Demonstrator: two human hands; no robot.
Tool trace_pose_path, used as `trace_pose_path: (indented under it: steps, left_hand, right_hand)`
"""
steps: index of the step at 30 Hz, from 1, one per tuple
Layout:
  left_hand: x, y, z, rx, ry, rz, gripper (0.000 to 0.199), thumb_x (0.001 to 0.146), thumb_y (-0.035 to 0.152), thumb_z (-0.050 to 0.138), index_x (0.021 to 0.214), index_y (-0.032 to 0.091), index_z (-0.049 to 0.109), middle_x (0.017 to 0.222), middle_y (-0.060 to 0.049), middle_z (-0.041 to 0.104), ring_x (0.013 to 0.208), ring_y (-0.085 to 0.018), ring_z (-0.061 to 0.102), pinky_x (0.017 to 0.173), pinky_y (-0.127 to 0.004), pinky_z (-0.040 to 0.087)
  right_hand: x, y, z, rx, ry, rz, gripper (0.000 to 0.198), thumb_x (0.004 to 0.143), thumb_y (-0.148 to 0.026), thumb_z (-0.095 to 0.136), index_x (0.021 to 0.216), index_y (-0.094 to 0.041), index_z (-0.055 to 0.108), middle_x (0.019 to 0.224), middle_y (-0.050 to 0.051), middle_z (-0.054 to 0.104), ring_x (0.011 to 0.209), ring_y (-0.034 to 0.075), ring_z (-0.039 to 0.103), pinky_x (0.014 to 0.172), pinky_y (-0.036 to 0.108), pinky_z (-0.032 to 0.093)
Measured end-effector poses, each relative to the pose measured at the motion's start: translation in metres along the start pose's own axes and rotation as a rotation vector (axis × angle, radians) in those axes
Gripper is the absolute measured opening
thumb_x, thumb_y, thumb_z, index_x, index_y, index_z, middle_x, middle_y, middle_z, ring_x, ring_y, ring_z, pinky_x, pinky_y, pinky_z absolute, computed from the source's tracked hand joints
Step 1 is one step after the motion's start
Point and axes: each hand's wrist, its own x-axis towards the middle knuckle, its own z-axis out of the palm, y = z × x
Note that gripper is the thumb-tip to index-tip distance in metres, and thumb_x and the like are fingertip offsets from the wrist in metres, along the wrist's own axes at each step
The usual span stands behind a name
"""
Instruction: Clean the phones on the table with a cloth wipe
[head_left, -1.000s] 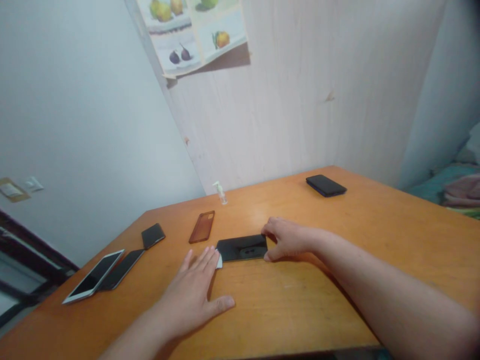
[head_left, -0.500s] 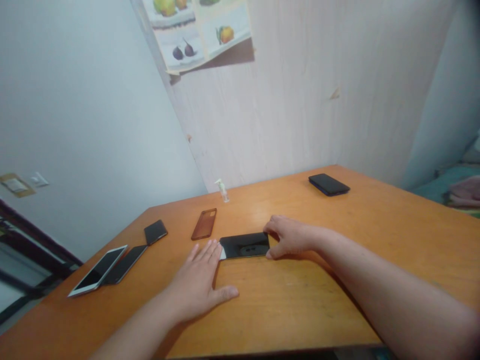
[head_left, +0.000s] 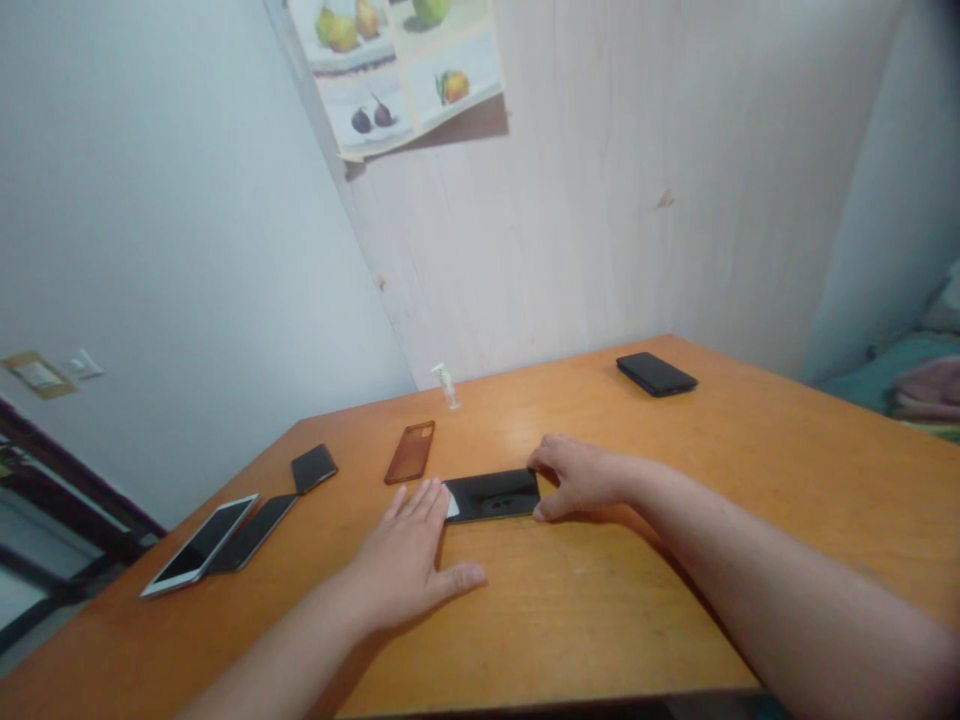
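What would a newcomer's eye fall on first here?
Probably the right hand gripping the right end of a black smartphone on the orange-brown table, and the left hand spread over a white cloth at the smartphone's left end. The fruit poster high on the wall may draw the eye next.

Wooden table (head_left: 585, 620) bears black phone (head_left: 495, 496), brown case (head_left: 410, 453), pump bottle (head_left: 449, 392).

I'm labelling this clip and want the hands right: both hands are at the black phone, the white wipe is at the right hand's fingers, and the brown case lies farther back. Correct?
Not quite: in the head view, the wipe is at the left hand's fingers, over the phone's left end.
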Motion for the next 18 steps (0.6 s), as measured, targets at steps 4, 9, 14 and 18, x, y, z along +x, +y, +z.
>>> trace_pose_path:
  steps: [4, 9, 14, 18]
  left_hand:
    - [-0.017, 0.003, -0.002, 0.003, -0.021, 0.029, 0.099, 0.081, 0.08, 0.036, 0.153, 0.013, 0.026, 0.158, -0.017, 0.017, 0.146, -0.035, 0.014, 0.119, -0.054, 0.01]
    - [0.017, 0.005, -0.002, -0.011, 0.005, -0.033, 0.102, 0.08, 0.083, 0.033, 0.151, 0.01, 0.029, 0.157, -0.021, 0.02, 0.146, -0.035, 0.016, 0.118, -0.056, 0.009]
    - [0.024, 0.018, 0.003, -0.039, 0.048, 0.007, 0.103, 0.078, 0.084, 0.035, 0.152, 0.012, 0.027, 0.157, -0.02, 0.021, 0.147, -0.036, 0.011, 0.119, -0.056, 0.006]
    - [0.005, 0.03, 0.003, -0.05, 0.019, 0.109, 0.101, 0.079, 0.081, 0.038, 0.154, 0.013, 0.022, 0.16, -0.017, 0.014, 0.147, -0.034, 0.01, 0.121, -0.05, 0.008]
  right_hand:
    - [0.0, 0.001, 0.001, 0.01, 0.007, -0.002, 0.054, 0.061, -0.059, 0.073, 0.098, -0.02, 0.066, 0.099, 0.008, 0.058, 0.089, 0.025, 0.057, 0.069, 0.032, 0.045]
    - [-0.001, 0.0, 0.0, 0.001, 0.005, 0.003, 0.049, 0.061, -0.057, 0.073, 0.092, -0.019, 0.066, 0.097, 0.007, 0.059, 0.087, 0.024, 0.057, 0.067, 0.031, 0.045]
    - [0.0, 0.0, 0.001, -0.016, 0.013, 0.007, 0.052, 0.061, -0.058, 0.073, 0.096, -0.019, 0.067, 0.097, 0.008, 0.059, 0.087, 0.025, 0.057, 0.068, 0.031, 0.045]
    - [0.001, 0.0, 0.002, -0.03, 0.01, 0.004, 0.054, 0.061, -0.059, 0.072, 0.098, -0.019, 0.067, 0.097, 0.008, 0.059, 0.086, 0.025, 0.058, 0.068, 0.031, 0.044]
